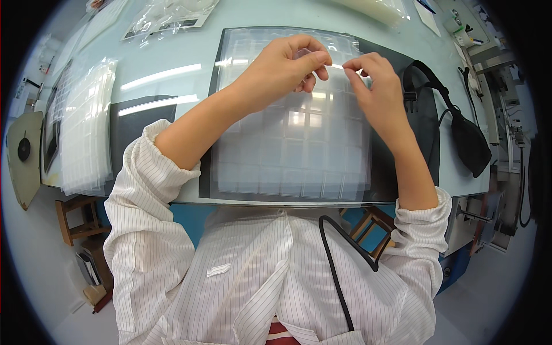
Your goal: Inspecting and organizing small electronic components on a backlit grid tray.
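Curling over the clear gridded sheets on the dark mat, left hand and right hand are apart; cannot tell whether either grips anything. Risk: sheets, apparently loose, could slide askew if one snags.

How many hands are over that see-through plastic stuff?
2. The left hand is over the upper middle of the clear plastic sheets, and the right hand is over their upper right edge. Neither hand is hidden.
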Tool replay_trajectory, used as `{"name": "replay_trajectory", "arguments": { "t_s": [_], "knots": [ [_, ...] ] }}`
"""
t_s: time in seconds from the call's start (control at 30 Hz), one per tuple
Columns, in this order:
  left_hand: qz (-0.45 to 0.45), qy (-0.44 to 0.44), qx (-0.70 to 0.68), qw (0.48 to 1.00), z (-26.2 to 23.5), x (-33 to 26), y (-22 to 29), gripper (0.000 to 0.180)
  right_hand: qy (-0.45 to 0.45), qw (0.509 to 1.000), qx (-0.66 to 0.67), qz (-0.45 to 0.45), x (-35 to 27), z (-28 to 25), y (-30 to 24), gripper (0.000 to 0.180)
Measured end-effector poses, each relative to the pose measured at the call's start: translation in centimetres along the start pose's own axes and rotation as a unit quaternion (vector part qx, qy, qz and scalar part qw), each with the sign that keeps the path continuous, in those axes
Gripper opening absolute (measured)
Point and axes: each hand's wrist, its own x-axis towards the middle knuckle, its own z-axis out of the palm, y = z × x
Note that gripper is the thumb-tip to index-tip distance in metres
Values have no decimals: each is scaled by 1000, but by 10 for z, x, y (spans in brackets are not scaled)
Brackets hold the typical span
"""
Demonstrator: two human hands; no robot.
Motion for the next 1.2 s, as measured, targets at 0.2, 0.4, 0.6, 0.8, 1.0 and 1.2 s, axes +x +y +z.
{"name": "replay_trajectory", "arguments": {
  "t_s": [0.2,0.4,0.6,0.8,1.0,1.2],
  "knots": [
    [-28,27,-39,998,7,11,-10,26,-4,997,-67,-38,-2,7,2,8],
    [-32,45,-42,998,4,13,-19,30,-3,995,-74,-62,0,5,-2,8],
    [-31,45,-44,998,7,9,-20,27,-3,994,-72,-82,-1,6,-1,9],
    [-17,41,-39,998,6,11,-21,31,12,993,-78,-91,-2,10,0,12],
    [-2,31,-52,998,5,16,-31,30,-8,994,-75,-76,-3,8,-1,12],
    [3,29,-44,999,5,15,-30,29,-16,993,-86,-79,-3,9,-3,12]
  ]
}}
